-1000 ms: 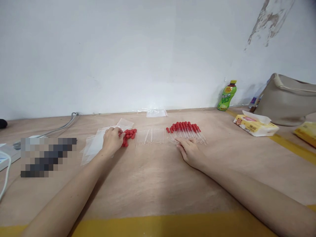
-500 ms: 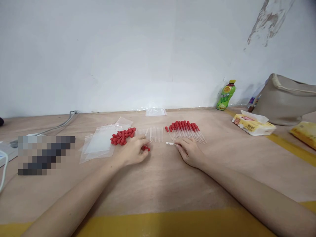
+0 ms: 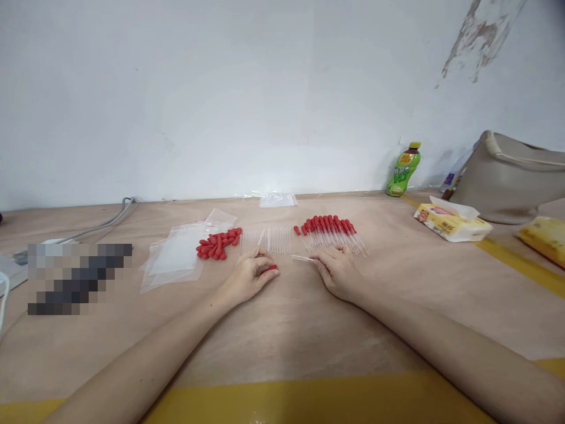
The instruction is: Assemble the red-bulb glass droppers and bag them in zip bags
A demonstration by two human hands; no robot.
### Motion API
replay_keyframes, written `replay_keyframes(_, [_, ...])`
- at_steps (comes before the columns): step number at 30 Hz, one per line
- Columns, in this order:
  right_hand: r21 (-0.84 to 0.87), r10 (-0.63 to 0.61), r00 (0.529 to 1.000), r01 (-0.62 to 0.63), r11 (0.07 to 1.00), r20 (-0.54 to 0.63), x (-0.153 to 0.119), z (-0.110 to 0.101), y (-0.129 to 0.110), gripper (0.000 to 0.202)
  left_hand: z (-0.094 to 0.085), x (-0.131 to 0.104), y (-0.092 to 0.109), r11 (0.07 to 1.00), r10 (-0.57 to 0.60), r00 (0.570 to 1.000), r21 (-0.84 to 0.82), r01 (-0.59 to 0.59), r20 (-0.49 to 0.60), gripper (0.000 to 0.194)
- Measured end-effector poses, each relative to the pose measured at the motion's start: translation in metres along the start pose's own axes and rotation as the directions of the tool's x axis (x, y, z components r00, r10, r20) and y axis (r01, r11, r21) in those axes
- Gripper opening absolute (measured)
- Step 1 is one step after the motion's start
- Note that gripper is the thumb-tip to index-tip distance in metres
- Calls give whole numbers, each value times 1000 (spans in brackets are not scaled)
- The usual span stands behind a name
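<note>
My left hand is closed on a red rubber dropper bulb, its end showing between thumb and fingers. Across from it, my right hand pinches a clear glass dropper tube that points left toward the bulb; a gap lies between the two. Behind my left hand is a row of clear glass tubes lying side by side. Loose red bulbs form a pile left of that row. Beyond my right hand, several droppers with red bulbs fitted lie in a slanted row.
Clear plastic zip bags lie left of the bulb pile, another plastic bag by the wall. A green bottle, a tissue pack and a beige bag stand at right. A grey cable runs at left.
My left hand has moved slightly right, and the bulb now sits between thumb and fingers. My right hand has barely moved; the tube in it has shifted a little left.
</note>
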State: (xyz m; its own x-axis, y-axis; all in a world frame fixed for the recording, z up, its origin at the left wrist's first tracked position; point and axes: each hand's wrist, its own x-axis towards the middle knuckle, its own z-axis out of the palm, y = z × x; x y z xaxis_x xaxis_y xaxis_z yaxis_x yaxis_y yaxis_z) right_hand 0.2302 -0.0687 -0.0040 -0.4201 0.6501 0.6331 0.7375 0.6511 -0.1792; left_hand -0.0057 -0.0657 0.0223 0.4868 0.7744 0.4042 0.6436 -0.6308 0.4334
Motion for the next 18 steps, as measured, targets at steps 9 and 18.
replay_keyframes(9, [74,-23,999,20,997,42,1,2,-21,24,15,-3,4,989,17,991,-141,-35,-129,13])
replay_keyframes(18, [203,-38,987,6,979,155,3,-4,-15,22,18,-9,-4,981,-18,999,-193,8,-50,16])
